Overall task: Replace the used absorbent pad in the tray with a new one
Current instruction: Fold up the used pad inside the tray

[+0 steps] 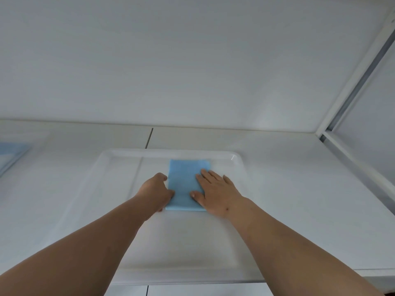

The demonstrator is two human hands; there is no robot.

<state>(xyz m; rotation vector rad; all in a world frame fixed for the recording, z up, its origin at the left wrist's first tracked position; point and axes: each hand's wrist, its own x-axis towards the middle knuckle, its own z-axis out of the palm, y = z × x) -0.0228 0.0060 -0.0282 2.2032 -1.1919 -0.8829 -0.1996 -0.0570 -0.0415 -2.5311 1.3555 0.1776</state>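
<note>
A white tray (pixel 236 155) lies on the white counter in front of me. A folded blue absorbent pad (pixel 183 178) lies flat in the far middle of the tray. My right hand (pixel 215 192) presses flat on the pad's right half, fingers straight. My left hand (pixel 157 190) is at the pad's left edge with its fingers curled around that edge, thumb on top near the lower left corner.
Another blue pad in a clear container (pixel 11 150) sits at the far left edge of the counter. A white wall rises behind, and a white window frame (pixel 350 99) runs along the right. The counter's front edge (pixel 235 282) is just below the tray.
</note>
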